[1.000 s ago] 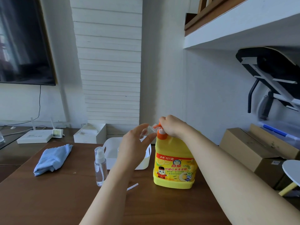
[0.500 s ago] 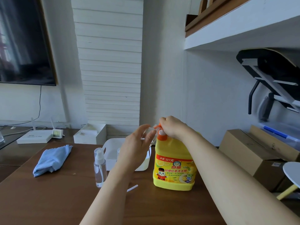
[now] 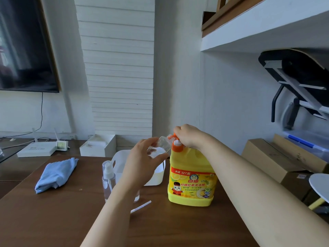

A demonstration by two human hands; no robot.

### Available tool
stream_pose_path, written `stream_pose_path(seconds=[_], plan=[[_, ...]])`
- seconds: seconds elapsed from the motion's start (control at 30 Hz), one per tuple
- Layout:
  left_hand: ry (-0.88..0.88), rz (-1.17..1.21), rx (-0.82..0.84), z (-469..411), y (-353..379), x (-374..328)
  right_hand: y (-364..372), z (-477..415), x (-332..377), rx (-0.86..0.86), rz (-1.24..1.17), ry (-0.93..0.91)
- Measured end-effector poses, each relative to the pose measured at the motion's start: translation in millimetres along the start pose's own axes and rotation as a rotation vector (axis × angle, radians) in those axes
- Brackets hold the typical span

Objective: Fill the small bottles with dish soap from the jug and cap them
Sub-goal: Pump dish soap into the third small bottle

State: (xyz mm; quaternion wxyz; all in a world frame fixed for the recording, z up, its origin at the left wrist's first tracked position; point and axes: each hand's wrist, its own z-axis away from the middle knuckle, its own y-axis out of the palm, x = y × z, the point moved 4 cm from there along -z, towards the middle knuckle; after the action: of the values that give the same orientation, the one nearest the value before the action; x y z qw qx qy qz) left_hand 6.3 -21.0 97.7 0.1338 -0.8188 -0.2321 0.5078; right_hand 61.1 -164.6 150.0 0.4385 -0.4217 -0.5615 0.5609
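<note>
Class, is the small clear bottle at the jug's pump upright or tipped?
Tipped: the left hand holds the small bottle slanted, mouth up against the orange pump.

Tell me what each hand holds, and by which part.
Left hand holds the small bottle by its body. Right hand grips the jug by its pump head, fingers curled over its top.

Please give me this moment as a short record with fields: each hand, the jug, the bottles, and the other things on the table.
left hand: holds small clear bottle, tilted, mouth at the spout of the pump
right hand: grips the orange pump on the jug
jug: yellow, upright on the table
spray bottle: capped, upright, left of the left forearm
other: blue cloth, white bin, loose white tube
</note>
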Motion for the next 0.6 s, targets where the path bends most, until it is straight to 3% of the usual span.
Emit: stream_pose_path(seconds=[0.27,0.6], plan=[[0.012,0.005,-0.048,7,6,8,12,-5,-1,0.015,0.122,0.016],[-0.016,0.065,-0.107,9,8,4,-6,6,5,-0.025,0.105,-0.008]])
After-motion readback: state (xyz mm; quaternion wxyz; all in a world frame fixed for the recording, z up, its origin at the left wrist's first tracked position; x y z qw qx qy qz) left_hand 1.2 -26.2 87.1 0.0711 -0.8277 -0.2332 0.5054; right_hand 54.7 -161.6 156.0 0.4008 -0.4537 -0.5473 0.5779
